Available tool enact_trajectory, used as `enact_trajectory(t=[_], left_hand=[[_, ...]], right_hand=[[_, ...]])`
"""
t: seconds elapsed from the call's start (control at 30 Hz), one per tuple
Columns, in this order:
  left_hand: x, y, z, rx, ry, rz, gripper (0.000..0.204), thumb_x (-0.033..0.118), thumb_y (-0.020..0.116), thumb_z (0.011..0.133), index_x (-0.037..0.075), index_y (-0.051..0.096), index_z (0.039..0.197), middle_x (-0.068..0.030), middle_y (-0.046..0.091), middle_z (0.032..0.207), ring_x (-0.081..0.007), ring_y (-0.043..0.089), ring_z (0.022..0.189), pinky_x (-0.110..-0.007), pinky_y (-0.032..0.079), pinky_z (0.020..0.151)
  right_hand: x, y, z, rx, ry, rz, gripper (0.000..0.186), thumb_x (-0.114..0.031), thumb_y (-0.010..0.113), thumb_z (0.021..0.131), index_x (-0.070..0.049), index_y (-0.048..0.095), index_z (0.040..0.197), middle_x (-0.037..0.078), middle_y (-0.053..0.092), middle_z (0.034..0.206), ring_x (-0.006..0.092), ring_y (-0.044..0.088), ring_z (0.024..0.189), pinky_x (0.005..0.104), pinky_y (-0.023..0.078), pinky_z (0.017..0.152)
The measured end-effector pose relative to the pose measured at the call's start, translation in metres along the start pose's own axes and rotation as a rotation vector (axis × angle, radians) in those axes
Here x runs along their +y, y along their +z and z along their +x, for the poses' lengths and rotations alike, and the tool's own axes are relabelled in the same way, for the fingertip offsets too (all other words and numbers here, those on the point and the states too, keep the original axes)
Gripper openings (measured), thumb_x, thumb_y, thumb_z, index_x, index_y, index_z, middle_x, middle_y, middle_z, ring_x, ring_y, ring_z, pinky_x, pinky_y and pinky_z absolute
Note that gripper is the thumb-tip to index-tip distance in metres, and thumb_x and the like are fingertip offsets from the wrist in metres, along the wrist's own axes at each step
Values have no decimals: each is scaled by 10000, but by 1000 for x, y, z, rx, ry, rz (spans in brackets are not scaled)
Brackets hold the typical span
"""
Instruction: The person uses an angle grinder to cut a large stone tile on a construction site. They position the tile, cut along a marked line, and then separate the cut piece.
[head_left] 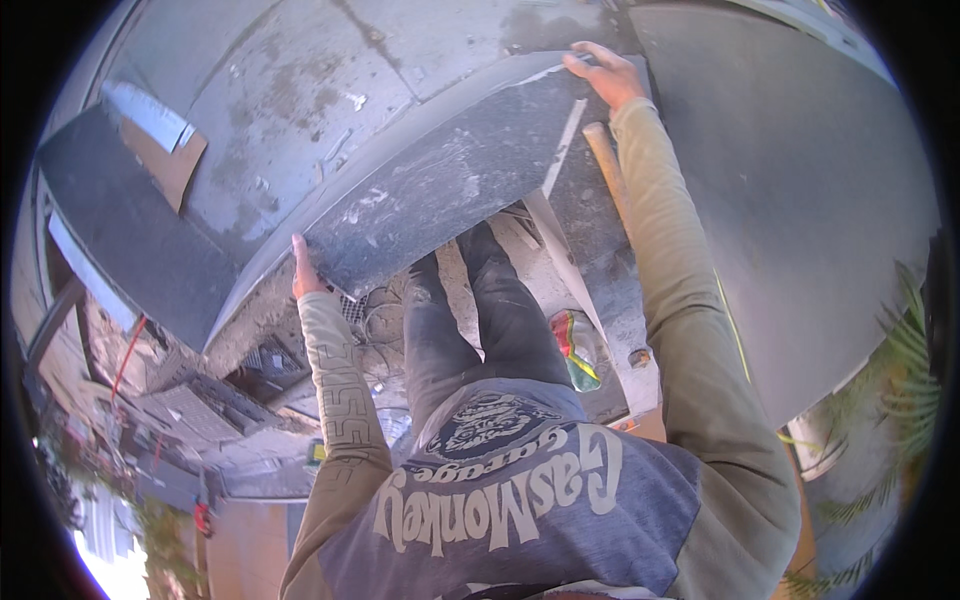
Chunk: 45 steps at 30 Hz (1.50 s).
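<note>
A large dark grey slab, its face scuffed with pale smears, is held tilted in front of my legs. My left hand is closed on its near left end, a finger or thumb showing along the edge and the rest hidden. At the far right corner my right hand grips the slab, fingers bent over the top edge. A thin pale strip lies across or beside its right end. Close to my right forearm is a wooden handle; what it belongs to is hidden.
On the right stands a wide, smooth grey panel, with palm leaves near it. Another dark slab is at the left, beside brown cardboard. Rubble and a colourful bag lie around my legs.
</note>
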<state>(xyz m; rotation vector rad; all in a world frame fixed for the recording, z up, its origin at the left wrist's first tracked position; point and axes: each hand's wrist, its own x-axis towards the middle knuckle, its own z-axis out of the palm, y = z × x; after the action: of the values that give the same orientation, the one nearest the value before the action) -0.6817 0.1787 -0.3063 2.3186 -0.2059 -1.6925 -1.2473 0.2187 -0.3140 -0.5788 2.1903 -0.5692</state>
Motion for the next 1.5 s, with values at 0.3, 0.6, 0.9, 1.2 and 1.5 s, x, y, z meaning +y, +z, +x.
enact_trajectory(t=[0.3, 0.6, 0.9, 1.2, 1.5], left_hand=[[15, 16, -28, -84, 5, -28, 957, 677, 677, 880, 34, 403, 1533, -154, 478, 1515, -357, 522, 1325, -558, 450, 1074], [2, 1, 2, -221, 50, 24, 927, 730, 518, 945, 86, 320, 1581, -162, 394, 1582, -384, 431, 1400, -583, 380, 1132], [-6, -27, 34, -247, 21, 53, 961, 708, 605, 909, 26, 357, 1539, -197, 427, 1540, -396, 459, 1375, -591, 405, 1116], [9, -23, 27, -143, -125, 149, 1261, 847, 667, 732, 12, 256, 1582, -200, 281, 1630, -423, 336, 1460, -671, 263, 1151], [11, -5, 1, -85, -83, 143, 994, 739, 606, 885, 50, 349, 1554, -190, 433, 1532, -406, 480, 1347, -575, 441, 1080]], right_hand=[[6, -15, 7, -40, -87, -187, 467, -518, 797, 829, -236, 746, 1197, 83, 692, 1300, 259, 603, 1254, 368, 435, 1065], [32, -7, 21, -65, -67, -32, 466, -573, 761, 846, -331, 724, 1242, 60, 674, 1357, 280, 610, 1275, 393, 463, 1073], [27, -5, -2, 7, -180, -20, 402, -415, 705, 946, -304, 670, 1331, 53, 632, 1421, 263, 556, 1349, 371, 418, 1128], [44, -15, 22, -92, -245, -38, 443, -505, 743, 885, -345, 691, 1295, 65, 673, 1353, 306, 609, 1270, 419, 468, 1071], [6, -19, 1, -61, -6, -96, 514, -625, 753, 824, -361, 714, 1264, 68, 666, 1364, 305, 596, 1289, 416, 461, 1087]])
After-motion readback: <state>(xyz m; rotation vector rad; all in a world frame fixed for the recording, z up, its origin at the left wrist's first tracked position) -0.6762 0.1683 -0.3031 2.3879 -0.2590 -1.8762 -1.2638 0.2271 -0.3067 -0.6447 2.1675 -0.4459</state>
